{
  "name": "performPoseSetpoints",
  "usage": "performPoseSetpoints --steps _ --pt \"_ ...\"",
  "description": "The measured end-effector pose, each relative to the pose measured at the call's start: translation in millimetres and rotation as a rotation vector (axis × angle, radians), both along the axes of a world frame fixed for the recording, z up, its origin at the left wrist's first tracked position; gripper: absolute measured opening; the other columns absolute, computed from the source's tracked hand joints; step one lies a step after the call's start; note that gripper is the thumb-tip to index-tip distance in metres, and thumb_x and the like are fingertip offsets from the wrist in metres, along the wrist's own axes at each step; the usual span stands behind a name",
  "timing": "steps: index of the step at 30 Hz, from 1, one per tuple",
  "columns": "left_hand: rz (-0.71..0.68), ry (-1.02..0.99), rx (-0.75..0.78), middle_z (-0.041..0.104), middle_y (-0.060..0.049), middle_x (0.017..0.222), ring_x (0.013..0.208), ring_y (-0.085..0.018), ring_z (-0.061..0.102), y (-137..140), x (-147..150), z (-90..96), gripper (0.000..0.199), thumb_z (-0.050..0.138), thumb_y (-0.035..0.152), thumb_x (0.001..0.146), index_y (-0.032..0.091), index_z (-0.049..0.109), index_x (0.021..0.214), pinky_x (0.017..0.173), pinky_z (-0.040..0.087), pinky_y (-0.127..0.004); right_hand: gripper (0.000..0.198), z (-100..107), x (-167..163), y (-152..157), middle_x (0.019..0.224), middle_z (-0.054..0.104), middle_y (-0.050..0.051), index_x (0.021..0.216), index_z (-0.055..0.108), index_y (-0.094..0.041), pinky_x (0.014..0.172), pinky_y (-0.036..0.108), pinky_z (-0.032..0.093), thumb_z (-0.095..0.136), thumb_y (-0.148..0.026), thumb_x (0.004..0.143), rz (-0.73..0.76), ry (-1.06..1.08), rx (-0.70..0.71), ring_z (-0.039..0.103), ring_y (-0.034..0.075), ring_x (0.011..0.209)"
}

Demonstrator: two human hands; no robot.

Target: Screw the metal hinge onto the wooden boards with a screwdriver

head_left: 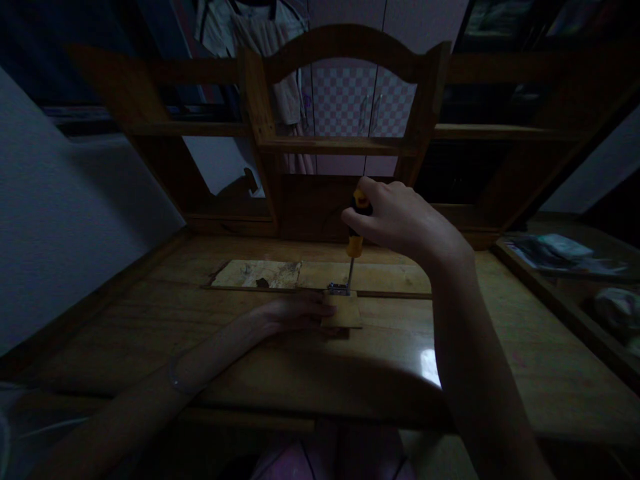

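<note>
My right hand (395, 217) is wrapped round the yellow and black handle of a screwdriver (355, 247), held nearly upright. Its tip meets a small metal hinge (339, 289), which lies where a small wooden piece (343, 311) adjoins a long wooden board (370, 277). My left hand (297, 312) grips the left side of the small piece, with the thumb on top and the other fingers partly hidden. The long board lies flat on the wooden desk, and its left end has a pale, stained and torn surface (255, 273).
The wooden desk (240, 367) spreads under both arms. At its back rises a shelf frame (350, 143) with open compartments. To the right, papers and a white packet (565, 247) lie on a lower surface. Clothes (275, 53) hang behind, by a cabinet with checkered doors (343, 100).
</note>
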State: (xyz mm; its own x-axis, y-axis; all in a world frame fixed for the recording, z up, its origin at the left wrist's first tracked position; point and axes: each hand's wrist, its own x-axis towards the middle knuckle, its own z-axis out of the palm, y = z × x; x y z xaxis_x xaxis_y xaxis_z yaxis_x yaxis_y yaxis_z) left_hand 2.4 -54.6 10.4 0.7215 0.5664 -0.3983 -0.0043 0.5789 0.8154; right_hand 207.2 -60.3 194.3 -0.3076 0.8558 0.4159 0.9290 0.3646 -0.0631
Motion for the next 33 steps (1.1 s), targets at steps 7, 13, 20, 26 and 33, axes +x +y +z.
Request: performPoseSetpoints --steps 7,13,20,26,33 --pt "0.001 -0.007 -0.018 0.07 -0.016 0.116 0.105 -0.025 0.069 0.6 -0.8 -2.9 0.039 0.08 0.024 0.078 0.009 0.068 0.112 0.097 0.056 -0.038 0.039 -0.8 -0.4 0.6 0.096 0.068 0.016 0.106 0.061 -0.014 0.071 0.036 0.042 0.046 -0.048 0.091 0.007 0.008 0.006 0.062 0.029 0.086" --pt "0.013 0.006 -0.015 0.071 -0.015 0.114 0.104 -0.025 0.069 0.3 -0.3 -1.1 0.038 0.081 0.024 0.077 0.009 0.069 0.109 0.096 0.056 -0.039 0.039 -1.9 0.3 1.8 0.094 0.068 0.015 0.105 0.061 -0.014 0.07 0.036 0.041 0.046 -0.047 0.091 0.005 0.009 0.016 0.061 0.028 0.085" --pt "0.014 0.006 -0.01 0.071 -0.014 0.115 0.109 -0.027 0.068 -0.2 1.0 1.2 0.035 0.082 0.024 0.075 0.011 0.07 0.106 0.099 0.054 -0.043 0.037 -2.2 0.0 1.1 0.093 0.068 0.016 0.104 0.061 -0.014 0.07 0.036 0.041 0.047 -0.046 0.092 0.006 0.013 0.022 0.062 0.028 0.084" --pt "-0.001 0.0 -0.008 0.071 -0.015 0.115 0.106 -0.025 0.069 0.9 0.4 -2.7 0.038 0.081 0.024 0.077 0.01 0.069 0.111 0.1 0.053 -0.042 0.038 -1.6 0.1 1.8 0.094 0.068 0.016 0.105 0.061 -0.014 0.07 0.036 0.042 0.047 -0.046 0.091 0.001 0.009 0.013 0.061 0.027 0.084" --pt "0.02 0.003 -0.016 0.071 -0.015 0.115 0.106 -0.025 0.069 0.9 0.0 -3.8 0.035 0.081 0.023 0.076 0.009 0.07 0.106 0.097 0.056 -0.039 0.039 -2.1 0.3 3.3 0.093 0.068 0.015 0.106 0.061 -0.014 0.071 0.037 0.043 0.046 -0.047 0.091 -0.002 0.004 0.015 0.062 0.028 0.084"
